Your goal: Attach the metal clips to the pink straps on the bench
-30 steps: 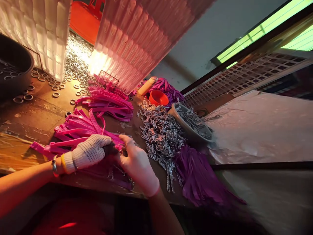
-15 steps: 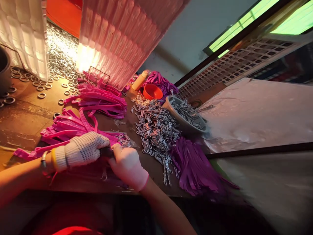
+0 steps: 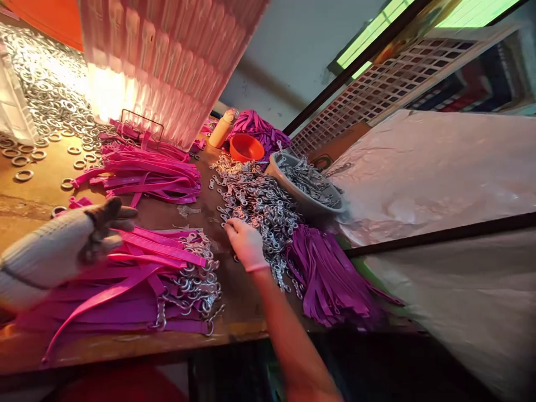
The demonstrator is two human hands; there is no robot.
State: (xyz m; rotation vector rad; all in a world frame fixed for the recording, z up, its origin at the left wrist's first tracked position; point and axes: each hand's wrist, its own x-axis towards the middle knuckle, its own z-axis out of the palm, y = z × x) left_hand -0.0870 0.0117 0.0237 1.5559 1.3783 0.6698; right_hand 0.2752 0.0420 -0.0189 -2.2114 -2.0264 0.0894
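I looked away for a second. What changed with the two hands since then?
The hands parted. The right hand left the pink straps and reached out to the heap of metal clasps. The gloved left hand lifted off toward the left. Straps, bowl and orange cup kept their places.

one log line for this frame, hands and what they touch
left hand: gloved, raised over pink straps | right hand: fingers on metal clasp pile | bowl: holds more clasps
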